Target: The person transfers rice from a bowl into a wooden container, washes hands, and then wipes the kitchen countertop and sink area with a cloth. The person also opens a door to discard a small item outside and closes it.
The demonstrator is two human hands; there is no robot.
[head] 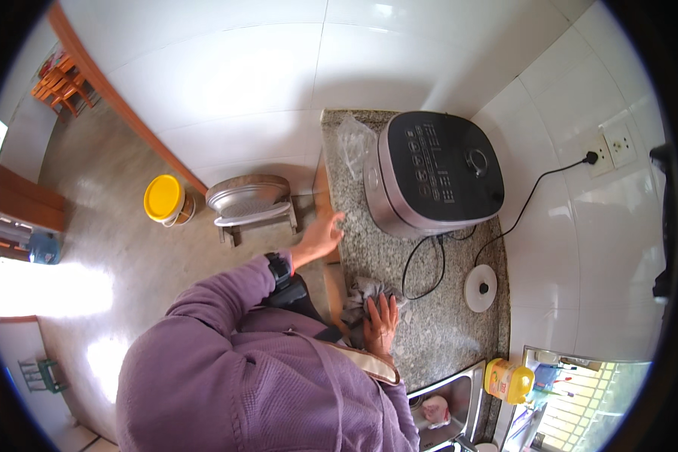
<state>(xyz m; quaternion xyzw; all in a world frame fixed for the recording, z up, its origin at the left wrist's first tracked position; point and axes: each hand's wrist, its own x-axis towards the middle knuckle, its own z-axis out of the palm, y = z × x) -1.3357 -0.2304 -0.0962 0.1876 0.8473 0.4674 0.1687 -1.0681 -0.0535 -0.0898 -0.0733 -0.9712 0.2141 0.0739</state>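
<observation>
My right hand [381, 323] presses down on a crumpled grey cloth [367, 291] at the front edge of the speckled granite counter [429, 339], its fingers spread over the fabric. My left hand [321, 236], below a sleeve with a black wristwatch [278, 271], hovers by the counter edge with nothing in it and its fingers loosely bent. Beyond it stands a rice cooker [440, 169] with a black control lid and a pinkish metal body. A black power cord [409, 271] loops over the granite between the cooker and the cloth.
A clear plastic bag [355, 144] lies beside the cooker. A white lid [480, 288] with a black knob sits near the wall. The steel sink [457, 395] holds a pinkish item; a yellow bottle [508, 381] stands behind it. On the floor are a yellow-lidded bucket [165, 198] and a rack of round boards and trays [251, 198].
</observation>
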